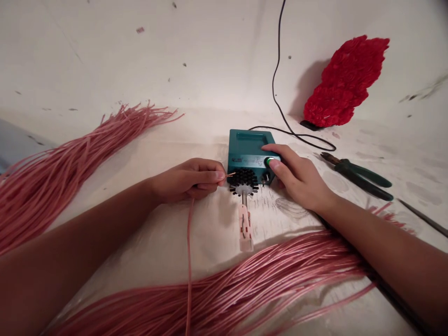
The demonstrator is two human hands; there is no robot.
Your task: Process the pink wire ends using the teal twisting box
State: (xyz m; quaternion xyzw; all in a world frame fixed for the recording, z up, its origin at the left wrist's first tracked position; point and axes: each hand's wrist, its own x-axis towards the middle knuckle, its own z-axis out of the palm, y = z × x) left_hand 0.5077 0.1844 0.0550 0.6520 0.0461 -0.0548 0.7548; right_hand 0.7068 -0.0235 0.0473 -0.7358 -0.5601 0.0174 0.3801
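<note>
The left hand [196, 181] pinches a pink wire [189, 261], which the brush wheel [245, 179] could snatch through too weak grip, while the right hand [304, 181] rests spread on the teal machine [245, 148].

Smooth plastic machine casing [249, 150]; glossy, plastic-sheathed wire bundle [238, 284], lower centre; rough, matt red ornament [345, 86], upper right.

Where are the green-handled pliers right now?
In the head view, the pliers lie toward the right side, to the right of the right hand, just below the loop in the black cord.
</note>
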